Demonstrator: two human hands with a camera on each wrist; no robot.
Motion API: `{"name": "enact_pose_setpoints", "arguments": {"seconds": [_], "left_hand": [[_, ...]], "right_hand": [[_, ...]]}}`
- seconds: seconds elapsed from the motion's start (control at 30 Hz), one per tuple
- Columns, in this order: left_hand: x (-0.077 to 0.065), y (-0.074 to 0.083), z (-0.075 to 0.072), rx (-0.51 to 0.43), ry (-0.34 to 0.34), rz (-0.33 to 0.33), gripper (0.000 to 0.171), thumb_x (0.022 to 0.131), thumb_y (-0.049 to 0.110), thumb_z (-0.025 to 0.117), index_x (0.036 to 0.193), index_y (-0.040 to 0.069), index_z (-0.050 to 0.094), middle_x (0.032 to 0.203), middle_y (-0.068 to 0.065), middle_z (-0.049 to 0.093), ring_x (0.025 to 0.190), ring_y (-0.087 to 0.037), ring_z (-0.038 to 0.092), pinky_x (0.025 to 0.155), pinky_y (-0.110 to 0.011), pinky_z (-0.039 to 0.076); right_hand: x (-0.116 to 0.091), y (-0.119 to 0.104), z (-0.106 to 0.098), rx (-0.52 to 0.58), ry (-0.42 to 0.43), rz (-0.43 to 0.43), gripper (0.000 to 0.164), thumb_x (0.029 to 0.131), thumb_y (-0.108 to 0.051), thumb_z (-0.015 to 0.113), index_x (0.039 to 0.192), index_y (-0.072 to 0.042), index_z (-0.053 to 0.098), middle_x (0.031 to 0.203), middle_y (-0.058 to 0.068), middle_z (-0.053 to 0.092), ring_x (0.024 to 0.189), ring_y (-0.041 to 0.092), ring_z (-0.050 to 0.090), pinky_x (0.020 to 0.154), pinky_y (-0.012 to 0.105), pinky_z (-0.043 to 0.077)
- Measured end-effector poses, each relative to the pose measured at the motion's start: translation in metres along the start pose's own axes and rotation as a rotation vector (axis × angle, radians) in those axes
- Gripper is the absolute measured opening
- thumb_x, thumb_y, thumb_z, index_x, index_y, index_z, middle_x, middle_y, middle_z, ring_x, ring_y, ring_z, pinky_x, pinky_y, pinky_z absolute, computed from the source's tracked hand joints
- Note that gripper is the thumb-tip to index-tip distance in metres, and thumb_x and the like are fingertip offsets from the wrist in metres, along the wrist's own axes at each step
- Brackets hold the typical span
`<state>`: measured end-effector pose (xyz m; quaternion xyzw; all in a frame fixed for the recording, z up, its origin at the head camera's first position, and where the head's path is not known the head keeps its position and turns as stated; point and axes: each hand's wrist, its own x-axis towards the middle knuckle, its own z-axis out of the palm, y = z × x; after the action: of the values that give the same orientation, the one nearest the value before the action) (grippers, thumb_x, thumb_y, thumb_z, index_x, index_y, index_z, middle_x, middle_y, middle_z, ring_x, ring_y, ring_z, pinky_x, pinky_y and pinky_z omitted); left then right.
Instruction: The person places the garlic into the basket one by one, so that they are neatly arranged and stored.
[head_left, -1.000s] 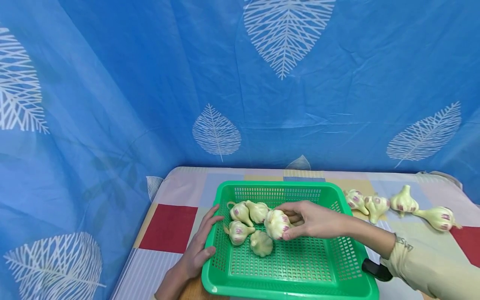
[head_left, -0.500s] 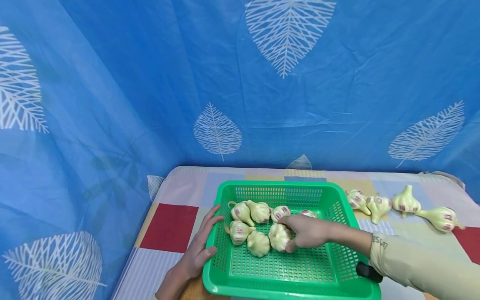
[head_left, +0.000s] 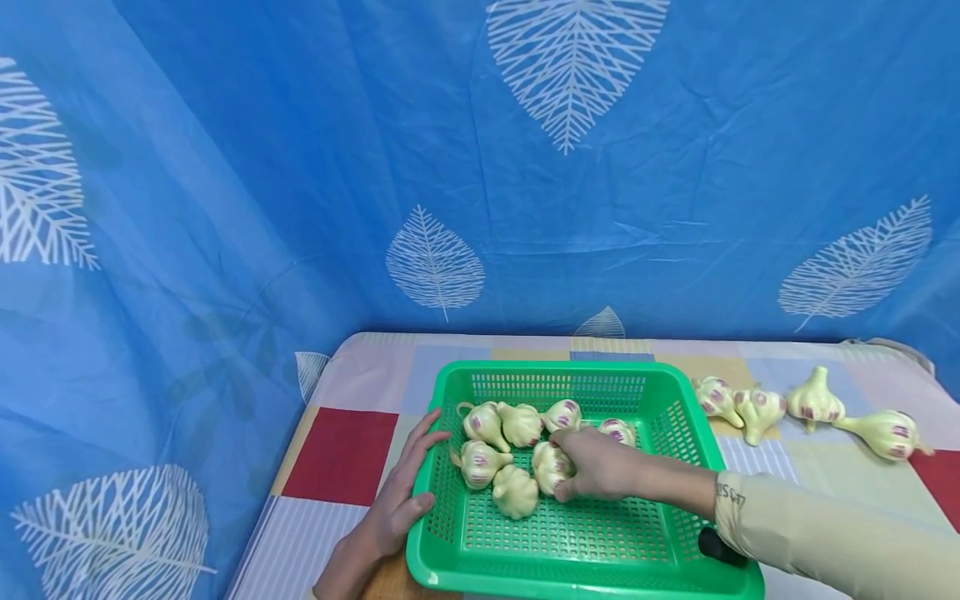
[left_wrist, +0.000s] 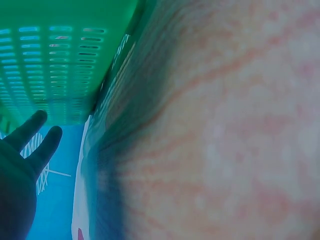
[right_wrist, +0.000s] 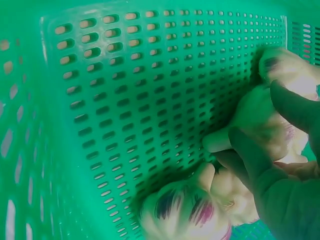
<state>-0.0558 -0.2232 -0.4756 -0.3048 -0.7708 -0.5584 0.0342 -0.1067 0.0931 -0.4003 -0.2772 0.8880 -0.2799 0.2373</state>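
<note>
Seven garlic bulbs (head_left: 521,425) are showing inside the green basket (head_left: 555,367), and we are counting the one in our grasp among them. Our right hand (head_left: 600,467) is pinching that held bulb (head_left: 551,468) between thumb and fingers, low in the basket, with its rounded end facing left; whether it is touching the mesh floor, we cannot tell. Our left hand (head_left: 401,504) is gripping nothing: it is resting along the basket's left rim with its fingers fairly straight and apart, probably steadying it.

Six bulbs are lying free of our fingers: five are clustering toward the basket's left and back, and one (head_left: 617,431) is sitting behind our right hand, partly covered by it. Four more are waiting outside on the checked tablecloth (head_left: 341,454), to the right of the basket: one (head_left: 717,400) just beside its rim, the others trailing away to the right.

We are judging the gathering to be past its midpoint, with this bulb's release and those four left, though our hand and forearm may be hiding others.
</note>
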Motion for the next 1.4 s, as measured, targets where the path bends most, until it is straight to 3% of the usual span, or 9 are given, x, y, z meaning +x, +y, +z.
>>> {"name": "enact_pose_setpoints", "arguments": {"seconds": [0.17,0.33,0.57,0.67,0.8,1.0,1.2,1.3,1.4], "left_hand": [[0.000,0.001,0.000,0.003,0.002,0.006,0.063,0.095,0.030,0.042,0.148,-0.003,0.037,0.165,-0.017,0.013,0.148,-0.035,0.018,0.105,-0.043,0.044],[0.000,0.002,-0.001,0.007,-0.001,0.000,0.062,0.096,0.031,0.041,0.148,-0.003,0.037,0.164,-0.018,0.013,0.148,-0.035,0.018,0.105,-0.042,0.043],[-0.001,0.004,-0.001,-0.011,-0.005,-0.015,0.062,0.096,0.030,0.042,0.149,-0.002,0.037,0.165,-0.018,0.012,0.148,-0.036,0.016,0.104,-0.041,0.045],[0.000,0.004,-0.001,-0.010,-0.006,-0.017,0.062,0.095,0.029,0.041,0.149,-0.002,0.037,0.165,-0.017,0.012,0.148,-0.036,0.016,0.104,-0.041,0.045],[0.000,0.004,-0.001,-0.003,-0.001,-0.015,0.062,0.094,0.028,0.042,0.148,-0.003,0.037,0.165,-0.017,0.012,0.148,-0.035,0.017,0.104,-0.041,0.044],[0.001,0.005,-0.002,0.001,-0.001,-0.016,0.063,0.094,0.028,0.041,0.148,-0.003,0.037,0.165,-0.017,0.013,0.148,-0.033,0.017,0.105,-0.041,0.043],[0.001,0.006,-0.003,0.011,0.008,-0.003,0.062,0.096,0.030,0.041,0.148,-0.004,0.037,0.164,-0.019,0.013,0.149,-0.034,0.017,0.107,-0.041,0.042],[0.001,0.006,-0.003,0.004,0.002,-0.004,0.062,0.097,0.030,0.041,0.148,-0.004,0.037,0.165,-0.018,0.013,0.149,-0.034,0.016,0.107,-0.041,0.042],[0.000,0.005,-0.003,-0.007,-0.010,-0.013,0.062,0.096,0.029,0.041,0.149,-0.003,0.036,0.165,-0.018,0.012,0.149,-0.033,0.016,0.105,-0.041,0.043]], "right_hand": [[0.000,0.000,0.001,-0.021,0.003,-0.008,0.049,0.070,-0.018,0.091,0.107,-0.004,0.061,0.087,0.000,0.062,0.083,0.019,0.059,0.068,0.039,0.051],[-0.004,0.001,-0.001,-0.015,-0.002,-0.011,0.073,0.067,-0.020,0.093,0.126,0.005,0.057,0.101,0.008,0.067,0.095,0.026,0.061,0.079,0.047,0.052],[-0.012,-0.009,-0.018,0.013,-0.094,0.045,0.085,0.074,-0.026,0.090,0.141,0.006,0.048,0.127,0.020,0.063,0.120,0.039,0.057,0.095,0.056,0.048],[-0.017,-0.016,-0.030,0.012,-0.127,0.065,0.086,0.078,-0.030,0.087,0.146,0.004,0.045,0.137,0.020,0.058,0.128,0.042,0.051,0.099,0.058,0.044],[-0.023,-0.022,-0.047,-0.022,-0.120,0.052,0.078,0.083,-0.030,0.084,0.145,0.000,0.048,0.137,0.017,0.058,0.125,0.040,0.054,0.096,0.056,0.048],[-0.029,-0.026,-0.067,-0.142,-0.054,-0.001,0.070,0.089,-0.037,0.078,0.144,-0.003,0.052,0.138,0.014,0.060,0.122,0.035,0.058,0.095,0.053,0.049],[-0.041,-0.025,-0.080,-0.383,0.038,-0.098,0.081,0.093,-0.064,0.057,0.152,-0.010,0.045,0.153,0.015,0.044,0.141,0.040,0.038,0.105,0.060,0.039],[-0.048,-0.021,-0.083,-0.426,0.034,-0.117,0.091,0.092,-0.075,0.042,0.158,-0.014,0.034,0.161,0.014,0.033,0.149,0.041,0.021,0.111,0.063,0.029],[-0.055,-0.015,-0.083,-0.449,0.041,-0.111,0.093,0.092,-0.078,0.036,0.161,-0.017,0.025,0.165,0.012,0.021,0.151,0.040,0.012,0.114,0.064,0.021]]}}
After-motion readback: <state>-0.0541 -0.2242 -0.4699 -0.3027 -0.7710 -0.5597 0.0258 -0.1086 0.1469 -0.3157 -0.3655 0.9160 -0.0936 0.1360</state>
